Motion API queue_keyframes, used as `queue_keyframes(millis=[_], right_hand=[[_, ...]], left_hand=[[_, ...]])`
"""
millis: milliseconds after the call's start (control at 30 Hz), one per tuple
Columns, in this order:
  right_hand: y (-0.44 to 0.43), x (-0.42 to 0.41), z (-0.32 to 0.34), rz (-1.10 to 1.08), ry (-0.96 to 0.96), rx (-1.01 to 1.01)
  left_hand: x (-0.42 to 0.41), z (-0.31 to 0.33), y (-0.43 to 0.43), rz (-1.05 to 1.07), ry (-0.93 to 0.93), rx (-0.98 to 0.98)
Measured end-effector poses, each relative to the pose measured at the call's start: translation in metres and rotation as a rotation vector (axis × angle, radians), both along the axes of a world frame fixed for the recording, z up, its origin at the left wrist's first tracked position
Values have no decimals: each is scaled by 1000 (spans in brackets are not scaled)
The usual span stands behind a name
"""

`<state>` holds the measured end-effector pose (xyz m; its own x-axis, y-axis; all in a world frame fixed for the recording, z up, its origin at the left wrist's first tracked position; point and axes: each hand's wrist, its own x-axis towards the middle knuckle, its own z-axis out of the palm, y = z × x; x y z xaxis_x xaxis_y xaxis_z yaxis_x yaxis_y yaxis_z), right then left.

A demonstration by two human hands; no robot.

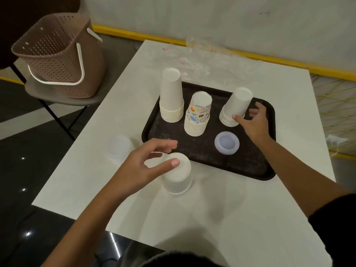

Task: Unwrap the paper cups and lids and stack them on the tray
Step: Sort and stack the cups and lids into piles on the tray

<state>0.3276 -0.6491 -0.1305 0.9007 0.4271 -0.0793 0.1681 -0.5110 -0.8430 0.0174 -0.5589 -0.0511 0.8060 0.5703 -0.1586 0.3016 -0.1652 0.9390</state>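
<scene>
Three inverted cup stacks point(194, 116) stand on the tray point(250, 166); right hand point(255, 120) loosely spread against rightmost stack point(234, 108); left hand point(146, 166) spread over lower-centre wrapped stack point(176, 176) on the table point(231, 218).

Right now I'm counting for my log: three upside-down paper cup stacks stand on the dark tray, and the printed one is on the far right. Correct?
Not quite. The head view shows the printed paper cup stack in the middle of the dark plastic tray, between two plain white stacks; the rest is right.
</scene>
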Motion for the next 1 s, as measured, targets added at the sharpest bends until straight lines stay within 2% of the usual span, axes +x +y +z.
queue_keyframes(millis=[267,467,633,767,867,1000], right_hand=[[-23,-20,8,54,-19,19],[-39,-47,28,119,-53,67],[-49,-70,41,208,-34,82],[-52,-94,61,373,72,69],[-53,-113,80,642,170,-7],[-45,-136,99,797,128,-44]], left_hand=[[-7,-20,-19,-60,90,99],[-1,-24,-26,26,60,200],[-3,-12,-26,105,0,143],[0,8,-24,140,-48,164],[3,23,-21,144,-82,191],[12,38,-18,111,-148,224]])
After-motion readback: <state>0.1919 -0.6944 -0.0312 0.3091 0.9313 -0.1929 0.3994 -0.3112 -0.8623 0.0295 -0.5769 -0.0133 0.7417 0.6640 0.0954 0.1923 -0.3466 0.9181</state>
